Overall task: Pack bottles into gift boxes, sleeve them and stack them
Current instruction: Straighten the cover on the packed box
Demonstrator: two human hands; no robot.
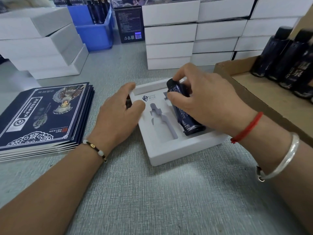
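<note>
- My right hand (201, 100) has its fingers curled round a dark bottle (184, 109): thumb on the near side of the neck end, forefinger arched over the cap, the rest wrapped over the body.
- Under those fingers the bottle lies tilted, its base low toward me and its cap end raised, over the right-hand slot of the white gift box (169, 146). I judge it only partly seated.
- My left hand (122, 107) rests on the box's left edge, fingers bent over the rim. Something dark shows beneath them, perhaps another bottle; I cannot tell.
- Between my two hands the middle slot (162, 122) lies empty.
- Step in hand, as I read it: packing bottles into the box, with sleeving and stacking not yet begun.
- The next move calls for pressing the cap end down until the bottle lies flat, while the left hand steadies the box.
- Out beyond my right fingers, more bottles stand in a cardboard tray (264, 97).
- Left of my left fingers lies a pile of blue printed sleeves (42, 116); white boxes (169, 36) are stacked beyond both hands.
</note>
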